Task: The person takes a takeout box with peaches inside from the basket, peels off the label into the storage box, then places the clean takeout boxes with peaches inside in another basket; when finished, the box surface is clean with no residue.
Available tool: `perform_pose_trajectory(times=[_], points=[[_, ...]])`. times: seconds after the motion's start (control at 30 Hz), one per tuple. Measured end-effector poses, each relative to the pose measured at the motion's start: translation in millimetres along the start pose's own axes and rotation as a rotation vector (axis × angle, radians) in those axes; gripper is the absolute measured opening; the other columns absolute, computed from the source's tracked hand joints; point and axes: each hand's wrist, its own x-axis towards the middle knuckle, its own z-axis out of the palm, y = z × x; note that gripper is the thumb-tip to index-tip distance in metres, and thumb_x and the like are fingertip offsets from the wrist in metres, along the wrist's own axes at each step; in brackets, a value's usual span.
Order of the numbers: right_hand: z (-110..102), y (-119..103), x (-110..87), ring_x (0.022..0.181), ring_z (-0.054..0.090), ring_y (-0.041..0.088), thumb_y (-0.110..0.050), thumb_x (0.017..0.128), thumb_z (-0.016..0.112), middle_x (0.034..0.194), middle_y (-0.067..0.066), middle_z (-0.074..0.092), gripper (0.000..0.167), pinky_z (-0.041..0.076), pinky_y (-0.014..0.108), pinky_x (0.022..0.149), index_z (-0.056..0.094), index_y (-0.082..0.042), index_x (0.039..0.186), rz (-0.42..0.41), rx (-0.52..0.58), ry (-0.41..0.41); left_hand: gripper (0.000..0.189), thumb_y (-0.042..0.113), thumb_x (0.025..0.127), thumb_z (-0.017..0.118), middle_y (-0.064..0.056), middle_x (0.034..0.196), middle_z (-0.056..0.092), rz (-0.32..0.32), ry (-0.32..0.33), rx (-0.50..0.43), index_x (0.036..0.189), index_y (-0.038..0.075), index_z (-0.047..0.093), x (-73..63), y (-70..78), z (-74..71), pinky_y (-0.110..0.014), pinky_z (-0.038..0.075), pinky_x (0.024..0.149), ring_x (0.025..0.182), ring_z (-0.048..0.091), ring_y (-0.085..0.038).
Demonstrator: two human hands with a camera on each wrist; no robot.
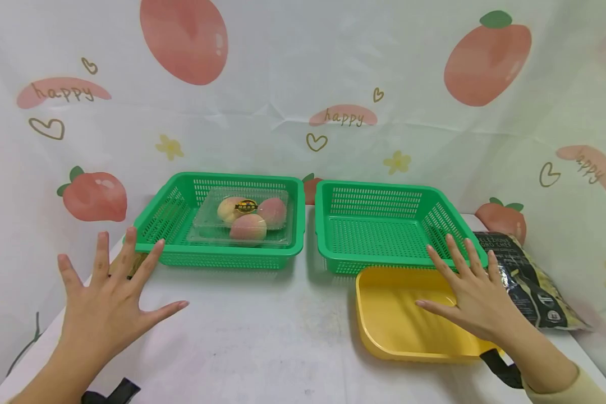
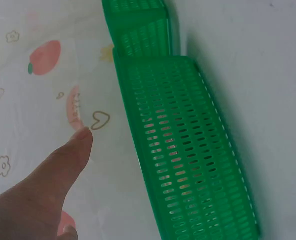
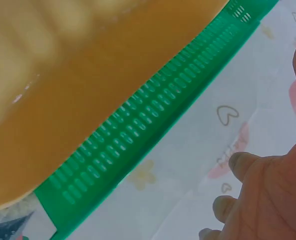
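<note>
My left hand is held up with all fingers spread, nearest to the front left corner of the left green basket. Inside that basket lies a clear plastic box of peaches with a dark label on its lid. Over the yellow basin, my right hand spreads its fingers and holds nothing; it overlaps the basin in the head view. Behind the basin sits the right green basket, with a bare slotted bottom. In the left wrist view the slotted wall of a green basket is beside my left hand.
A black printed bag lies at the right, beside the basin. Something brownish shows partly behind my left fingers. The white table ends at a curtain printed with fruit. A dark cord hangs at the left.
</note>
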Motion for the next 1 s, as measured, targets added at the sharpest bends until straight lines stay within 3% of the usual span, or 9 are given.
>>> perform_pose_trajectory(times=[0.13,0.27,0.57,0.77,1.0], points=[[-1,-4,7.1,0.141,-0.023,0.031,-0.066,0.082,0.052,0.156,0.006,-0.016,0.095,-0.026,0.053,0.107,0.0,-0.027,0.151,-0.028,0.003,0.015,0.112,0.087,0.062,0.047,-0.006,0.158,-0.012,-0.005,-0.013,0.007,0.151,0.027,0.012,0.4,-0.5,-1.6,-0.074,-0.011,0.1,0.142,-0.02,-0.034],[-3,-10,18.6,0.142,-0.021,0.032,-0.063,0.084,0.051,0.156,0.005,-0.017,0.091,-0.024,0.055,0.107,0.0,-0.027,0.151,-0.057,0.049,0.0,0.112,0.083,0.063,0.052,-0.01,0.158,-0.006,-0.011,-0.012,0.008,0.151,0.027,0.013,0.6,1.1,-2.1,-0.072,-0.014,0.101,0.143,-0.018,-0.034],[-15,-22,55.8,0.142,-0.017,0.038,-0.058,0.09,0.046,0.156,0.008,-0.016,0.083,-0.015,0.061,0.109,0.002,-0.024,0.151,-0.066,0.213,-0.134,0.109,0.079,0.066,0.055,-0.012,0.158,-0.005,-0.014,-0.02,-0.016,0.151,0.027,0.009,0.8,3.3,2.3,-0.071,-0.014,0.102,0.142,-0.018,-0.035],[-17,-32,82.3,0.142,-0.017,0.038,-0.059,0.091,0.043,0.156,0.008,-0.017,0.08,-0.012,0.063,0.109,0.003,-0.024,0.151,-0.073,0.262,-0.183,0.107,0.079,0.068,0.053,-0.012,0.158,-0.006,-0.017,-0.014,-0.036,0.151,0.027,0.011,1.5,2.6,7.0,-0.073,-0.011,0.102,0.142,-0.019,-0.034],[-14,-46,110.6,0.142,-0.019,0.035,-0.059,0.093,0.039,0.156,0.007,-0.019,0.079,-0.013,0.063,0.109,0.0,-0.023,0.151,-0.095,0.304,-0.212,0.097,0.075,0.075,0.049,-0.018,0.156,0.008,-0.015,0.022,-0.053,0.15,0.024,0.017,6.2,1.3,10.2,-0.076,-0.005,0.101,0.142,-0.007,-0.042]])
